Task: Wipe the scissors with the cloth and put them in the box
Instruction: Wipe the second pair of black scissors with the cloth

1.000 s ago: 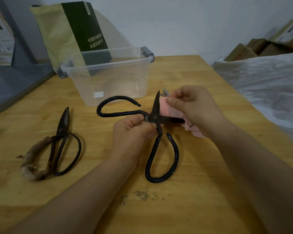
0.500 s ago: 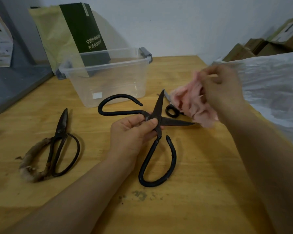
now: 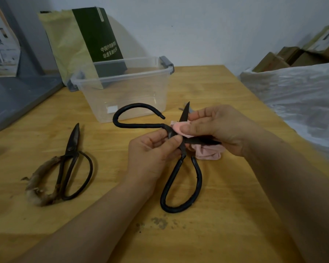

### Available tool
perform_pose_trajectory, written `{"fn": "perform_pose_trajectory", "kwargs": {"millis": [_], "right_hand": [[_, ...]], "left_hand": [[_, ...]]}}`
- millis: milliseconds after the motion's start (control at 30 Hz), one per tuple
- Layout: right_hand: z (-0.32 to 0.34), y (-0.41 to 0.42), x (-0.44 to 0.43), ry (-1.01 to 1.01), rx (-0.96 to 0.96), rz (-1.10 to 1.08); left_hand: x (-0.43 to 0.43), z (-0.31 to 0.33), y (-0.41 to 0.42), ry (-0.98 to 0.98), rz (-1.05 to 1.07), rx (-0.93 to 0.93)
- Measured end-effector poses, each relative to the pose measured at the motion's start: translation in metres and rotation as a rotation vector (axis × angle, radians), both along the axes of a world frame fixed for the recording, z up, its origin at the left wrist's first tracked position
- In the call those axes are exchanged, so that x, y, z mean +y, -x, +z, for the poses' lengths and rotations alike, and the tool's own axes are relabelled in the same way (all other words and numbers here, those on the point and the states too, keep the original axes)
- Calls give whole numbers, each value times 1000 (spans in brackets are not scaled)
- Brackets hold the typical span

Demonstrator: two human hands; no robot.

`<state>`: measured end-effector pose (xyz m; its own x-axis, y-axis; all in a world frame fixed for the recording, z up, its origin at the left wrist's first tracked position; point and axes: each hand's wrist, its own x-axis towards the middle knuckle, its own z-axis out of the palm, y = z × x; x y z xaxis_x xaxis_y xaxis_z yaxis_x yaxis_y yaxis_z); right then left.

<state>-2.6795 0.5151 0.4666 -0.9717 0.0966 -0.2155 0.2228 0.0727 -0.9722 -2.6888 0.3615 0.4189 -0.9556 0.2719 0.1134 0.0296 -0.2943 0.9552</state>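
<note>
Large black scissors (image 3: 180, 179) lie spread wide over the wooden table, one blade pointing up, the other to the right. My left hand (image 3: 152, 150) pinches them at the pivot. My right hand (image 3: 215, 128) holds a pink cloth (image 3: 207, 151) and presses it with the thumb against the upright blade near the pivot. Part of the cloth hangs below the right-pointing blade. A clear plastic box (image 3: 125, 86) with grey latches stands just behind the scissors. Nothing shows inside it.
A second, older pair of scissors (image 3: 68, 164) with a frayed wrapped handle lies at the left. A green and yellow paper bag (image 3: 80, 40) leans on the wall behind the box. White plastic sheeting (image 3: 300, 95) covers the right side. Dark crumbs (image 3: 160, 223) speckle the near table.
My right hand, which had lifted the cloth up and to the right, has come back down and pinched it on the blade near the pivot. My left hand kept its hold.
</note>
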Motion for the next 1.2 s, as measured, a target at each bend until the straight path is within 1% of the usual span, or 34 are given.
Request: {"fn": "perform_pose_trajectory", "kwargs": {"millis": [33,167,233,367,433,633,700,767,833,867,967,1000,1067,1133,1167,1200], "right_hand": [[1,-1,-1,-45,-16,12],[2,-5,-6,-333,-19,88],[-1,-6,-8,-369,-15,98],[-7,-3,-12,-165,-9,34],[-9,-2,-13,-134,1,-14],[-3,1,0,-133,25,-96],[-2,0,4,-160,18,-51],[0,-3,6,-199,-34,33],[1,-4,5,-216,-64,72],[0,-4,4,-190,-64,55],[-4,3,6,-37,-20,-89],[-5,4,8,-18,-15,-113],[-4,3,10,-41,-46,-48],[-2,-1,8,-123,-72,50],[-3,-2,7,-138,-66,55],[-3,-2,6,-111,-61,33]], "left_hand": [[0,0,0,7,-2,1],[-1,-1,0,34,-2,-7],[-1,-2,-1,34,-14,-14],[-2,-3,1,39,-17,-31],[-2,-3,2,51,-16,-31],[1,-1,-2,58,-76,-18],[0,-2,-2,65,-76,-7],[0,-3,-2,68,-66,-6],[-1,-3,-2,78,-63,-14],[-1,-3,-2,85,-66,-12],[0,-3,-1,95,-83,-9],[0,-3,-2,98,-87,-9],[0,-2,-3,95,-83,-10],[-1,-2,-2,88,-64,-15],[-2,-2,-2,89,-58,-20],[-2,-2,-1,92,-59,-19]]}}
